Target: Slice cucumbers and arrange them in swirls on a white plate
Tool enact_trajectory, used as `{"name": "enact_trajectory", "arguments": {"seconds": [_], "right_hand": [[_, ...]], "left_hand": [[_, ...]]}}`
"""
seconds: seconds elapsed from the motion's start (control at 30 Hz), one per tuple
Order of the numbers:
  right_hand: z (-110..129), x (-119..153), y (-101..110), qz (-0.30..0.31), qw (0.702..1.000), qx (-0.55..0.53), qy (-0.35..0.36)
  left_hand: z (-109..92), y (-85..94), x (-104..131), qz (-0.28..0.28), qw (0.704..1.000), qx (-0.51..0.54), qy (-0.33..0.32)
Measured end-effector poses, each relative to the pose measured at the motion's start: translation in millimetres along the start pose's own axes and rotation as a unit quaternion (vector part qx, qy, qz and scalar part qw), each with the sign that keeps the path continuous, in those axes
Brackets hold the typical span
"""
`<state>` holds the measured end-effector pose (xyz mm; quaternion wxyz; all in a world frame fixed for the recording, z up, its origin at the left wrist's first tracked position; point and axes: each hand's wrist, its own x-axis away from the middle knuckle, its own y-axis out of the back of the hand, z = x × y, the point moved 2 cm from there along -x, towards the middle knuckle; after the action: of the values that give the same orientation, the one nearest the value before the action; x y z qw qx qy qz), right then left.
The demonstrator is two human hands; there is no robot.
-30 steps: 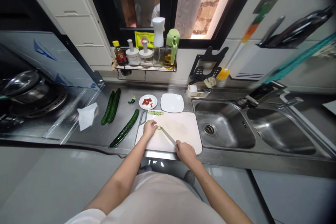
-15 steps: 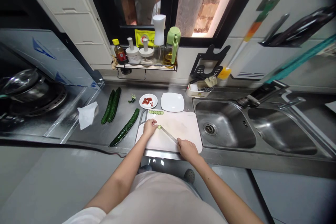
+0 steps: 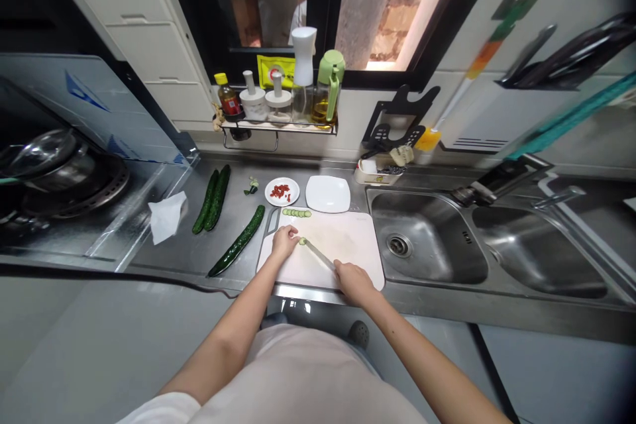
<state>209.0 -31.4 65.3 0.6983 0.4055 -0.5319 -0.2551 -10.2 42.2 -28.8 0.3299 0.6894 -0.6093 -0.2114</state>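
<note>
On the white cutting board (image 3: 342,232), my right hand (image 3: 354,278) is wrapped round the handle of a knife (image 3: 320,255), its blade slanting up and left. A small green cucumber slice (image 3: 303,241) lies at the blade's tip. My left hand (image 3: 285,242) is closed, with thumb and fingertips pinched at that slice's left edge; exactly how they touch is too small to see. A row of several cucumber slices (image 3: 297,213) lines the board's far left edge. Left of the board lies a whole cucumber (image 3: 237,240), with two more cucumbers (image 3: 214,199) farther back.
Behind the board stand a small plate of chopped red pieces (image 3: 275,201) and a white square plate (image 3: 328,194). Green trimmings (image 3: 252,186) and a paper towel (image 3: 167,217) lie to the left. The double sink (image 3: 427,238) is right; bottles (image 3: 228,98) stand on the rack.
The camera view has shifted very slightly. Both hands, the knife and the slice keep their places on the board.
</note>
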Motion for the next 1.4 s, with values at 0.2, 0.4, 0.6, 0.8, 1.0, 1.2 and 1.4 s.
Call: {"name": "enact_trajectory", "arguments": {"seconds": [0.2,0.4,0.6,0.8,1.0,1.2,1.4], "right_hand": [[3.2,-7.6,-3.7,-0.007,1.0,-0.001,0.003],[1.9,-14.2,-8.7,-0.022,1.0,0.005,0.006],[3.1,-12.6,-5.2,-0.012,1.0,-0.002,0.009],[0.9,-8.1,-5.1,-0.003,1.0,-0.007,-0.001],[4.0,-8.8,-2.9,0.002,1.0,-0.001,-0.001],[5.9,-12.1,-3.0,-0.008,1.0,0.003,-0.001],[6.0,-12.3,1.4,-0.001,1.0,0.003,-0.004]], "left_hand": [[0.4,0.2,0.2,-0.003,1.0,-0.002,-0.004],[1.2,-1.2,-1.1,-0.001,1.0,-0.001,-0.008],[2.7,-1.7,-1.4,0.003,1.0,0.001,-0.005],[2.2,-1.2,-1.1,-0.002,1.0,0.003,-0.01],[1.6,-1.9,-1.0,-0.002,1.0,-0.002,-0.006],[1.0,-1.6,-1.3,0.003,1.0,-0.006,-0.002],[-0.5,-0.7,-0.1,0.005,1.0,-0.011,0.002]]}}
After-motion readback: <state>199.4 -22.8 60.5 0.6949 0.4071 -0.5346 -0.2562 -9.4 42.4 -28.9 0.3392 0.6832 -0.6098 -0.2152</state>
